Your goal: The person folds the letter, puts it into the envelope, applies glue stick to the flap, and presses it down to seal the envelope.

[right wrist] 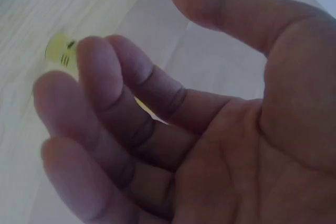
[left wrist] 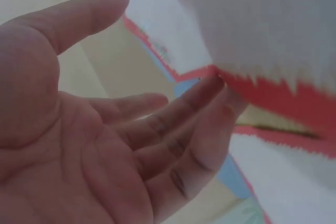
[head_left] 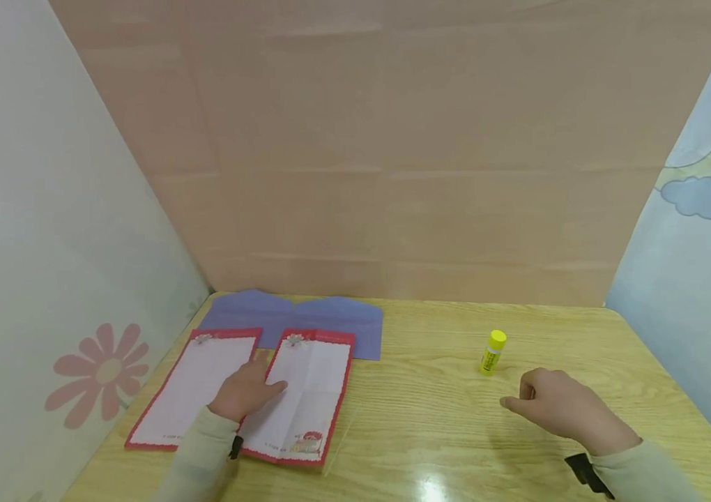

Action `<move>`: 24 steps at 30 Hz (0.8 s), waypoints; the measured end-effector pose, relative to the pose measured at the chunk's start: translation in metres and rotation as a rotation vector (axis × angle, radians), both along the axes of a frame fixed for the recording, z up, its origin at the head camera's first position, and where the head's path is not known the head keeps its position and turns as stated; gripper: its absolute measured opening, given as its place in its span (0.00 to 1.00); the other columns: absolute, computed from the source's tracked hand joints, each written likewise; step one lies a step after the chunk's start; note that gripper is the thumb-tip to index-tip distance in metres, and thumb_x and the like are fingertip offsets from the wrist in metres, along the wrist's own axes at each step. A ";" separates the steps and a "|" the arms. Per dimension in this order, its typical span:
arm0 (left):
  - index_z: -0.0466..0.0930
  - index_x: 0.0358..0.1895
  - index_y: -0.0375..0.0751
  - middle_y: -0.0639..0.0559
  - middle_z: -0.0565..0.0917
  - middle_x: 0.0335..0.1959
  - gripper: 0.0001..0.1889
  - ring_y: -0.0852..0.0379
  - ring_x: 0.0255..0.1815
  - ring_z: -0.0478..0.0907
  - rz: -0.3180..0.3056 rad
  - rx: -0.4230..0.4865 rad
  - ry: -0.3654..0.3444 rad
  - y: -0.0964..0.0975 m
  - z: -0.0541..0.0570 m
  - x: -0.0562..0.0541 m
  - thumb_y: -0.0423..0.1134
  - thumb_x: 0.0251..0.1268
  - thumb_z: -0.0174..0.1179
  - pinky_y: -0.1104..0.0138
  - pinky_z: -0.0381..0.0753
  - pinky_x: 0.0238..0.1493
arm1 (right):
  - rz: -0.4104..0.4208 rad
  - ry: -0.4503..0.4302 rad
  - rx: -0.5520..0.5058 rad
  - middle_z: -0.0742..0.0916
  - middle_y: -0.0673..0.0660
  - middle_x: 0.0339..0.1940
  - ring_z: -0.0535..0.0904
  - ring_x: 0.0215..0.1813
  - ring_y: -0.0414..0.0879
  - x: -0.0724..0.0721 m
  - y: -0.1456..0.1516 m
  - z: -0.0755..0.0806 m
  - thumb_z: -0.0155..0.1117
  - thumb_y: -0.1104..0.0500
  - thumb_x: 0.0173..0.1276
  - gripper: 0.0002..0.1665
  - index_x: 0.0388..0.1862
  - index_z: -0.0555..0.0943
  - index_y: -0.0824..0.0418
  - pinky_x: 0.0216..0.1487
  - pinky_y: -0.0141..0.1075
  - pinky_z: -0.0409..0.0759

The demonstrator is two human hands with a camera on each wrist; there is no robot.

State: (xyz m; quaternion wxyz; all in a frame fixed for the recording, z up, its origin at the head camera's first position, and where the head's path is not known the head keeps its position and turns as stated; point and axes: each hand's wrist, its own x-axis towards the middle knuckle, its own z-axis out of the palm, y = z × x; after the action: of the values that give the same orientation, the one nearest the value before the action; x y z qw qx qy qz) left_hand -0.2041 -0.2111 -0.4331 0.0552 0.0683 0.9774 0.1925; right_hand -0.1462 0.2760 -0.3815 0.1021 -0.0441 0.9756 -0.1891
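Note:
Two sheets of white letter paper with red borders lie on the table at the left, one left sheet (head_left: 211, 376) and one creased right sheet (head_left: 305, 397). My left hand (head_left: 247, 390) is between them, at the left edge of the right sheet. In the left wrist view, that hand's fingertips (left wrist: 210, 85) meet the red edge of a sheet, while the thumb stands apart. My right hand (head_left: 559, 404) hovers over the table, fingers loosely bent and holding nothing. Just beyond it a yellow glue stick (head_left: 491, 354) stands upright; its body shows partly behind the fingers in the right wrist view.
Two blue-purple envelopes (head_left: 358, 324) lie behind the sheets, partly covered by them. A brown paper-covered wall (head_left: 393, 174) closes off the table's (head_left: 418, 411) back. Light walls with printed flower and moon shapes flank both sides.

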 end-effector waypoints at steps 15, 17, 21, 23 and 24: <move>0.56 0.68 0.12 0.21 0.73 0.61 0.46 0.28 0.61 0.73 0.091 0.088 0.018 0.002 -0.009 -0.008 0.41 0.56 0.71 0.42 0.73 0.60 | 0.068 0.052 -0.024 0.74 0.49 0.18 0.68 0.20 0.43 0.000 -0.036 -0.024 0.72 0.49 0.62 0.17 0.23 0.74 0.53 0.22 0.38 0.65; 0.56 0.68 0.12 0.21 0.72 0.63 0.47 0.28 0.63 0.72 0.097 0.106 0.016 0.003 -0.009 -0.008 0.40 0.54 0.72 0.42 0.72 0.62 | 0.071 0.061 -0.015 0.75 0.49 0.18 0.68 0.21 0.44 0.000 -0.040 -0.024 0.72 0.48 0.62 0.17 0.23 0.74 0.53 0.22 0.38 0.65; 0.58 0.68 0.14 0.20 0.72 0.62 0.48 0.27 0.63 0.71 0.101 0.095 0.034 0.007 -0.010 -0.006 0.40 0.51 0.75 0.42 0.73 0.61 | 0.068 0.054 -0.016 0.75 0.49 0.19 0.68 0.21 0.44 -0.001 -0.046 -0.025 0.72 0.48 0.62 0.17 0.24 0.74 0.53 0.22 0.39 0.65; 0.60 0.67 0.15 0.21 0.73 0.60 0.47 0.28 0.60 0.73 0.105 0.083 0.044 0.008 -0.010 -0.006 0.40 0.50 0.76 0.41 0.74 0.59 | 0.070 0.052 -0.018 0.75 0.49 0.18 0.68 0.21 0.44 -0.002 -0.048 -0.025 0.72 0.48 0.62 0.17 0.24 0.74 0.53 0.22 0.39 0.65; 0.60 0.66 0.15 0.21 0.74 0.59 0.47 0.27 0.60 0.72 0.109 0.081 0.049 0.008 -0.010 -0.006 0.40 0.49 0.76 0.41 0.74 0.59 | 0.071 0.051 -0.020 0.75 0.49 0.18 0.68 0.21 0.44 -0.002 -0.049 -0.025 0.72 0.48 0.62 0.17 0.24 0.74 0.53 0.22 0.39 0.65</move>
State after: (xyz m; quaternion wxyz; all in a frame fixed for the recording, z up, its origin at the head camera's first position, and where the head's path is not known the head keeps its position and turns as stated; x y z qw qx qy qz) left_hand -0.2099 -0.2030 -0.4432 0.0180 0.0220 0.9720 0.2331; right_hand -0.1478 0.2271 -0.4067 0.0832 -0.0847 0.9738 -0.1941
